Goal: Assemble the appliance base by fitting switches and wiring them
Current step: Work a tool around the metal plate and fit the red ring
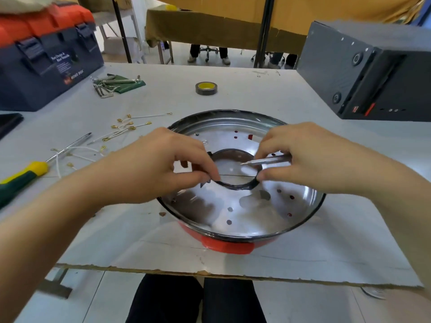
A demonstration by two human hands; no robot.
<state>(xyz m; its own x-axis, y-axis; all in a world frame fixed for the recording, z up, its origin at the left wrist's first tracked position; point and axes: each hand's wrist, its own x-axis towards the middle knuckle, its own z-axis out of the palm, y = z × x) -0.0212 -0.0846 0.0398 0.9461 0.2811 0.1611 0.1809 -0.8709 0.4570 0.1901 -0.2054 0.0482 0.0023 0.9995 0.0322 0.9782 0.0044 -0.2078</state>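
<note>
The appliance base [275, 220], a shiny metal dish with a red outer shell, sits on the white table in front of me. A black ring [235, 186] lines its round centre opening. My left hand [163, 166] pinches the ring's left side between thumb and fingers. My right hand [300, 157] pinches the ring's right side and also holds a slim metal tool [263, 161], whose tip points left over the opening. Several white wires with gold ring terminals [123, 129] lie loose on the table to the left.
A green and yellow screwdriver [25, 176] lies at the left edge. Hex keys in a green holder [116, 83] and a roll of tape [206, 88] lie further back. A blue and orange toolbox [46, 59] stands back left, a black box [373, 73] back right.
</note>
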